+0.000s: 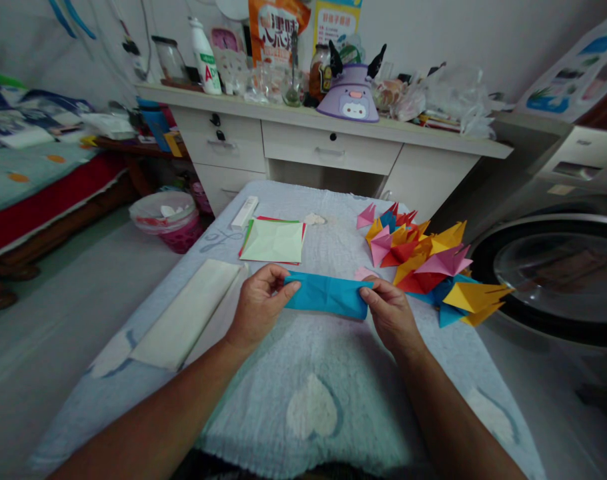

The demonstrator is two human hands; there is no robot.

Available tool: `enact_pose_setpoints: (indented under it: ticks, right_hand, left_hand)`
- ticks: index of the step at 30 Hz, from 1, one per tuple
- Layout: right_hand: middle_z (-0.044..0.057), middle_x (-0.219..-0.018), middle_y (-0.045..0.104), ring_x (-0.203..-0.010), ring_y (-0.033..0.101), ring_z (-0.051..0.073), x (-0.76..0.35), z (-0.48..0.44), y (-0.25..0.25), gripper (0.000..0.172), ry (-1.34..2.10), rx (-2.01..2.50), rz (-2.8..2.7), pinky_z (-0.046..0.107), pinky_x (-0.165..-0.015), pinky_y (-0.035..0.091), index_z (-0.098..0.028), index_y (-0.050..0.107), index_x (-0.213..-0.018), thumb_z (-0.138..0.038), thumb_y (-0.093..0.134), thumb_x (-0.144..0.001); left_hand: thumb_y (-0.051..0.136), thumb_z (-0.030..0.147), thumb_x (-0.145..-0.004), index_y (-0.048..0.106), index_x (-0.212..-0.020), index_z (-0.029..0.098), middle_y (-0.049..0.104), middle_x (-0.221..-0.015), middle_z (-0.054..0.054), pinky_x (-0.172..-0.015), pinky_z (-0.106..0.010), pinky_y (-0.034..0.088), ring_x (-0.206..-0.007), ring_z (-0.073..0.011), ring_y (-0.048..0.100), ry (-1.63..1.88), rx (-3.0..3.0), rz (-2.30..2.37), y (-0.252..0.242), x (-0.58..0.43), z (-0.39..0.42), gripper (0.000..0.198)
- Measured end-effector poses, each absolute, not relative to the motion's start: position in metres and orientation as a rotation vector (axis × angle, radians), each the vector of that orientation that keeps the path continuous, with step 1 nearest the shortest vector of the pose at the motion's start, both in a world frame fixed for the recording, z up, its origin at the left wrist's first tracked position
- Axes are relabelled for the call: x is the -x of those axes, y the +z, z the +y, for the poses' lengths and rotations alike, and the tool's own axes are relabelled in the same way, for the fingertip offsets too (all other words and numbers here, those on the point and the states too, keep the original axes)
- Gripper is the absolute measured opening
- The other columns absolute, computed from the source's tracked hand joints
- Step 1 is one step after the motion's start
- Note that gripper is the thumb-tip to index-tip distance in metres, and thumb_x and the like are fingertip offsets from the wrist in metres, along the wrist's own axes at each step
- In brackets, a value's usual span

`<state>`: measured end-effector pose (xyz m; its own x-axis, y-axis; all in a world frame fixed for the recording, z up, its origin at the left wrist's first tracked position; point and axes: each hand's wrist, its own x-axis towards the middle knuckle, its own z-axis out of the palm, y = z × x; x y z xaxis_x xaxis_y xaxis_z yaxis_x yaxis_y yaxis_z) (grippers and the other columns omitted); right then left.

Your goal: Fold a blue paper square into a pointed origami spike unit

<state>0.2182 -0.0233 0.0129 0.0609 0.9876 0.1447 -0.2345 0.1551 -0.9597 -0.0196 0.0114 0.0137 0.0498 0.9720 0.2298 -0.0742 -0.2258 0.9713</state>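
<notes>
A blue sheet of paper (326,295), folded into a creased strip, is stretched between my two hands just above the cloth-covered table. My left hand (261,300) pinches its left end between thumb and fingers. At the right end, my right hand (389,308) grips it the same way. Behind my left hand lies a stack of square papers (273,241), pale green on top with green and red edges showing. Several folded paper cranes (423,257) in yellow, red, pink and blue are heaped beyond my right hand.
A long off-white folded item (188,313) lies along the table's left side, and a small white box (244,212) sits farther back. Behind the table stands a white desk (223,150) with jars and bags. A pink bin (176,230) is at left, a washing machine (558,267) at right.
</notes>
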Motion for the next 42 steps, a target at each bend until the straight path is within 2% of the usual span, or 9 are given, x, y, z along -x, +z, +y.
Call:
enact_pose_setpoints:
  ticks: [12,18,20,25,29,42]
  right_hand:
    - [-0.002,-0.071,0.047,-0.065,0.039,0.012,-0.2187,-0.0238,0.0136,0.020,1.154,0.984,-1.098,0.026,-0.059,0.032,-0.021,0.064,-0.069,-0.035,0.074,-0.080]
    - [-0.002,-0.071,0.048,-0.066,0.041,0.013,-0.2191,-0.0237,0.0127,0.019,1.146,0.984,-1.102,0.027,-0.059,0.033,-0.021,0.065,-0.070,-0.035,0.075,-0.079]
    - [-0.002,-0.072,0.049,-0.066,0.041,0.013,-0.2193,-0.0236,0.0126,0.019,1.139,0.995,-1.107,0.027,-0.059,0.033,-0.021,0.065,-0.070,-0.035,0.075,-0.079]
    - [-0.002,-0.072,0.049,-0.066,0.041,0.014,-0.2208,-0.0235,0.0117,0.019,1.141,1.001,-1.116,0.027,-0.061,0.034,-0.021,0.066,-0.070,-0.035,0.074,-0.080]
    - [-0.002,-0.073,0.049,-0.067,0.041,0.013,-0.2215,-0.0244,0.0120,0.019,1.162,0.995,-1.114,0.027,-0.061,0.033,-0.021,0.065,-0.070,-0.035,0.074,-0.080]
    - [-0.003,-0.069,0.048,-0.063,0.039,0.012,-0.2212,-0.0231,0.0096,0.022,1.183,1.030,-1.042,0.026,-0.058,0.032,-0.021,0.064,-0.070,-0.036,0.077,-0.077]
  left_hand:
    - [0.076,0.025,-0.074,0.054,-0.091,0.020,0.059,-0.068,0.004,-0.058,-0.019,0.041,-0.061,-0.0094,0.052,1.367,-1.252,0.910,0.0180,0.0165,0.0103,0.028]
    - [0.076,0.023,-0.076,0.047,-0.113,0.025,0.064,-0.074,0.006,-0.059,-0.019,0.043,-0.064,-0.0102,0.056,1.351,-1.192,0.848,0.0228,0.0159,0.0085,0.048]
    - [0.077,0.023,-0.075,0.049,-0.116,0.025,0.063,-0.072,0.006,-0.058,-0.018,0.043,-0.062,-0.0096,0.056,1.346,-1.166,0.837,0.0224,0.0159,0.0090,0.050]
    - [0.079,0.027,-0.071,0.065,-0.093,0.017,0.069,-0.078,0.000,-0.062,-0.020,0.047,-0.066,-0.0106,0.060,1.316,-1.080,0.864,0.0190,0.0163,0.0129,0.028]
    - [0.081,0.029,-0.068,0.068,-0.081,0.017,0.067,-0.073,0.001,-0.060,-0.020,0.046,-0.062,-0.0099,0.058,1.343,-1.033,0.899,0.0193,0.0165,0.0151,0.022]
    - [0.081,0.028,-0.068,0.068,-0.075,0.016,0.063,-0.066,0.003,-0.056,-0.019,0.042,-0.058,-0.0077,0.053,1.345,-1.042,0.931,0.0207,0.0168,0.0147,0.019]
